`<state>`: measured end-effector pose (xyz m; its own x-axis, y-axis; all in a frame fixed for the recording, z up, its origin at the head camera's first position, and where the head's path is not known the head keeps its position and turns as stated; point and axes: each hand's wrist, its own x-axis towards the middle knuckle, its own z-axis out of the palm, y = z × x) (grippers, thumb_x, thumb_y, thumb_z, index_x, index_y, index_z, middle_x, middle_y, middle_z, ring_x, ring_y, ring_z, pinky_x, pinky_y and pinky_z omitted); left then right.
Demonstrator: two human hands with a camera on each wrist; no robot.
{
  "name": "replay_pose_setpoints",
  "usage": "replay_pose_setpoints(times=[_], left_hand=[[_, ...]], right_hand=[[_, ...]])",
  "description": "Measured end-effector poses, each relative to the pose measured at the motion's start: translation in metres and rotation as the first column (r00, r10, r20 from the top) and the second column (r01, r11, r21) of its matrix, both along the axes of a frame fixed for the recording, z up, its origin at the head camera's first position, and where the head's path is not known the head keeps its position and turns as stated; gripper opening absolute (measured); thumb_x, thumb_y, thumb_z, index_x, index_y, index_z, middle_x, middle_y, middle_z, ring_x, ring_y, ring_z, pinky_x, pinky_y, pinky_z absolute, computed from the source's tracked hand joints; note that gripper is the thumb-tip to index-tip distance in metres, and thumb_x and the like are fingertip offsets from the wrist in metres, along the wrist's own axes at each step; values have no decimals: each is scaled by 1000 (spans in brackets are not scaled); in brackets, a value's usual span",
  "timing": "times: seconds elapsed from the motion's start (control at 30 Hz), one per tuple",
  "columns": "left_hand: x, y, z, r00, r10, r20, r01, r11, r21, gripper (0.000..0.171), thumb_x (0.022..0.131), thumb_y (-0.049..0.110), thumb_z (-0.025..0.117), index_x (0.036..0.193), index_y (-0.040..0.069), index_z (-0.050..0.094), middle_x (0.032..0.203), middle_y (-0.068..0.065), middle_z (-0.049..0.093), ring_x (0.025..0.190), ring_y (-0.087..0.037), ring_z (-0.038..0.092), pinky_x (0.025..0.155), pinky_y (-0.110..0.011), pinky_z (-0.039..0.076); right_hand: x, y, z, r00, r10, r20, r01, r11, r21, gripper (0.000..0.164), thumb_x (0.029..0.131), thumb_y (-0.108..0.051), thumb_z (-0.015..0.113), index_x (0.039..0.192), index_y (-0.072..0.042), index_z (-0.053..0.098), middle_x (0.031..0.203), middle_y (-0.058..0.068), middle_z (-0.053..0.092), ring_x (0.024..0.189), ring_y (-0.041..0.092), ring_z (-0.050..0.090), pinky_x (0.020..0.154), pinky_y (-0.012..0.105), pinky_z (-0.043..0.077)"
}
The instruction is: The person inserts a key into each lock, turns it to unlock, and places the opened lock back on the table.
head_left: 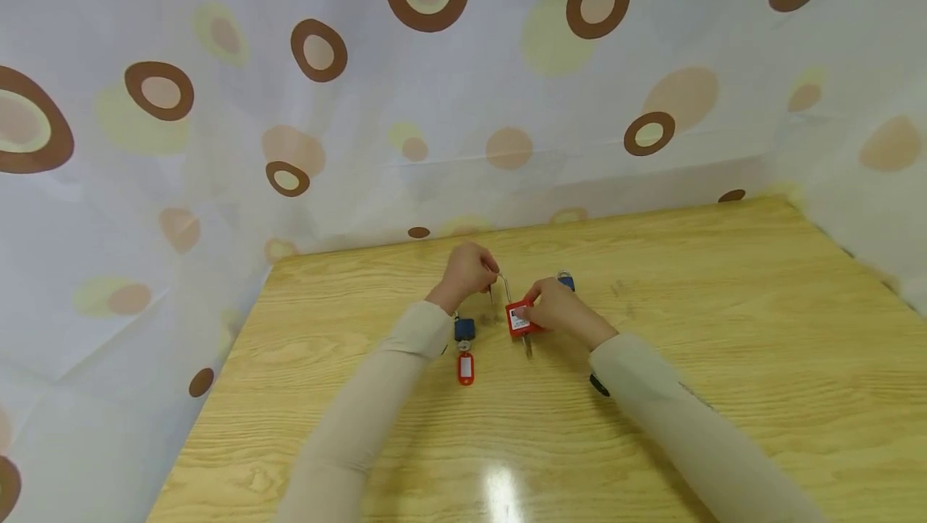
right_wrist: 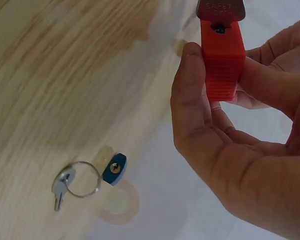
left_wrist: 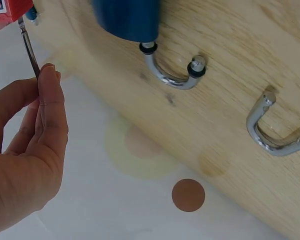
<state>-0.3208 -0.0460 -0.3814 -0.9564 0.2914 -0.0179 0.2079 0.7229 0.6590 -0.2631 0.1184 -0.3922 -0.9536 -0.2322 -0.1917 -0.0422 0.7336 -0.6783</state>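
Note:
A red safety padlock (head_left: 520,319) with a white label is in my right hand (head_left: 565,314), its body gripped between thumb and fingers. In the right wrist view a key (right_wrist: 221,10) stands in the keyhole end of this red padlock (right_wrist: 223,65). The steel shackle (left_wrist: 29,47) runs out of the body to my left hand (head_left: 467,272), where the thumb and a finger pinch its end. A blue padlock (head_left: 464,330) with a red key tag (head_left: 466,368) lies just below my left hand. The left wrist view shows a blue padlock (left_wrist: 127,17) with its shackle swung out.
Beyond my right hand lies another blue padlock (head_left: 566,282). The right wrist view has a small blue lock (right_wrist: 115,169) beside a key (right_wrist: 63,185) on a ring. A dark object (head_left: 599,385) is partly under my right sleeve. A patterned sheet (head_left: 463,185) stands behind the wooden table (head_left: 724,306).

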Motion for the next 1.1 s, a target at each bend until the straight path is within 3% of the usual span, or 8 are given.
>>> replay_pose_setpoints(times=[0.33, 0.6, 0.77, 0.97, 1.1], left_hand=[[-9, 7, -7, 1000, -2, 5, 2, 990, -141, 10, 89, 1, 65, 90, -1, 75, 87, -13, 71, 68, -21, 66, 64, -29, 54], [-16, 8, -14, 999, -32, 23, 37, 973, -226, 14, 89, 2, 64, 83, 0, 76, 82, -11, 72, 68, -20, 64, 63, -28, 52], [-20, 8, -16, 999, -25, 24, 30, 972, -235, 15, 89, 4, 65, 79, 0, 76, 74, -9, 70, 61, -16, 59, 59, -26, 50], [-21, 9, -18, 1000, -6, 29, 12, 976, -216, 20, 88, 2, 63, 72, -3, 74, 55, -2, 56, 49, -12, 43, 50, -23, 37], [-22, 9, -21, 999, 15, 37, -7, 980, -200, 17, 87, 2, 66, 73, -3, 74, 60, -4, 62, 52, -13, 47, 52, -23, 40]], right_hand=[[-10, -6, -8, 1000, 10, -18, -8, 992, 127, 24, 90, -17, 66, 99, 5, 64, 95, 15, 65, 79, 22, 56, 69, 33, 48], [-11, -6, -6, 997, 75, -36, -67, 980, 190, 22, 90, -16, 66, 95, 6, 67, 88, 13, 68, 74, 20, 59, 70, 35, 50], [-12, -7, -3, 996, 74, -40, -64, 975, 213, 18, 90, -12, 65, 94, 5, 66, 89, 13, 68, 75, 20, 59, 70, 35, 51], [-13, -7, -4, 997, 57, -44, -47, 977, 209, 13, 88, -7, 63, 93, 5, 66, 91, 14, 67, 77, 22, 60, 71, 35, 51], [-13, -7, -7, 998, 53, -44, -43, 978, 202, 14, 88, -7, 63, 95, 5, 66, 92, 14, 67, 80, 23, 61, 73, 36, 52]])
